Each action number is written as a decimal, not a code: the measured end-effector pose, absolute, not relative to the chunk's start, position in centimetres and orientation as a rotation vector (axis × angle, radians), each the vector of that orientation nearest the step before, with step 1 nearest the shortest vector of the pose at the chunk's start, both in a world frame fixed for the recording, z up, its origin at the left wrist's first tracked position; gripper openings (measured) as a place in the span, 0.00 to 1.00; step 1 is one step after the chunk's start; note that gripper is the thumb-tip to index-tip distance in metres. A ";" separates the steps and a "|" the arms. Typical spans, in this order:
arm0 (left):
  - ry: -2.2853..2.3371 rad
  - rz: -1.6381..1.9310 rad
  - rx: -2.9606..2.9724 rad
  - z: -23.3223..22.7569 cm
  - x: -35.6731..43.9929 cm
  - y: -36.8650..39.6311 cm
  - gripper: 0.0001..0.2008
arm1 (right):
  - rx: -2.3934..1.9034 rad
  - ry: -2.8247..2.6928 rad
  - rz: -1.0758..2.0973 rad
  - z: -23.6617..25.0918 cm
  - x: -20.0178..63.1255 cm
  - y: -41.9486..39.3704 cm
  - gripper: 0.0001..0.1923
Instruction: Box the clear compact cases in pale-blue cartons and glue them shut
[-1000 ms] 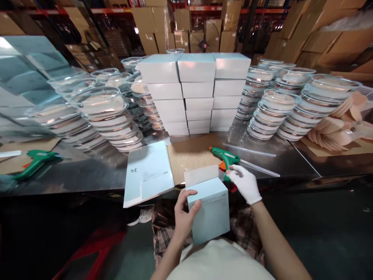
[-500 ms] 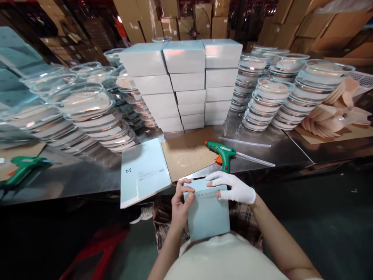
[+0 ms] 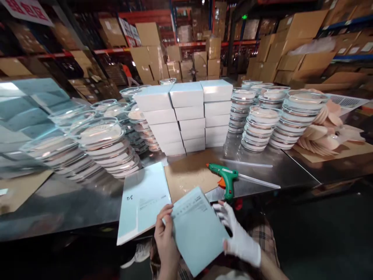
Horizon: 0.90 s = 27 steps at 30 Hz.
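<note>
A light blue box (image 3: pixel 198 229) with small print along its top is held tilted above my lap. My bare left hand (image 3: pixel 167 231) grips its left edge, thumb on the printed face. At the opposite edge, my right hand (image 3: pixel 236 233), in a white glove with bare fingertips, is wrapped round the side; part of its grip is hidden behind the box. Left of the box lies a flat light blue panel (image 3: pixel 144 206) with a handwritten mark, sticking out past the table edge. A green glue gun (image 3: pixel 225 177) with an orange trigger rests beyond my right hand.
Clear glue sticks (image 3: pixel 259 181) lie by the gun, beside a cardboard sheet (image 3: pixel 186 171). Blue-and-white boxes (image 3: pixel 189 112) are stacked at the table's back. Stacked round clear containers (image 3: pixel 100 144) stand on both sides. Pinkish curved pieces (image 3: pixel 323 132) lie far right.
The view has tilted up. The box has turned in my hands and now sits at a slant, its top corner raised. My gloved hand has moved from its top to its right edge.
</note>
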<state>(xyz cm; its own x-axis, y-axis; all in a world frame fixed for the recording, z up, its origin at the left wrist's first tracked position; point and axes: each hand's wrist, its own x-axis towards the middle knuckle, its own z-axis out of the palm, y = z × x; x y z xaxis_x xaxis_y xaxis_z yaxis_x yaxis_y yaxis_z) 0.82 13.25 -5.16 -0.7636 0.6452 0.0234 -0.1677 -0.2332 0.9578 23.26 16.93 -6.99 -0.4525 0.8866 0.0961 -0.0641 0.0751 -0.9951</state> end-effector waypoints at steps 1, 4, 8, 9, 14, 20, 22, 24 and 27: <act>1.492 2.035 0.483 -5.0 0.9 13.6 0.24 | -0.893 -1.572 1.544 -7.1 23.4 16.4 0.60; 1.292 2.000 0.459 -4.6 1.3 14.5 0.42 | -0.984 -1.459 1.530 -6.1 23.9 16.3 0.52; 1.179 2.075 0.799 -5.1 1.0 14.5 0.66 | -1.014 -1.212 1.391 -2.5 24.7 19.7 0.49; 1.218 2.074 0.865 -5.5 0.7 14.2 0.66 | -1.011 -1.172 1.340 -1.1 24.6 20.9 0.47; 1.365 1.989 0.907 -7.1 0.0 11.7 0.54 | -0.705 -1.229 1.209 11.4 19.1 28.0 0.41; 1.510 2.012 0.868 -8.9 -0.1 8.9 0.45 | -0.510 -1.273 1.241 27.6 6.9 38.4 0.37; 1.552 2.032 0.824 -9.9 -0.8 8.4 0.43 | -0.548 -1.232 1.224 29.8 4.5 40.8 0.35; 1.607 2.031 0.750 -10.5 -1.7 8.1 0.42 | -0.582 -1.220 1.235 30.8 2.7 42.7 0.33; 1.660 2.013 0.658 -10.6 -2.9 8.0 0.41 | -0.575 -1.343 1.172 31.7 0.2 45.3 0.32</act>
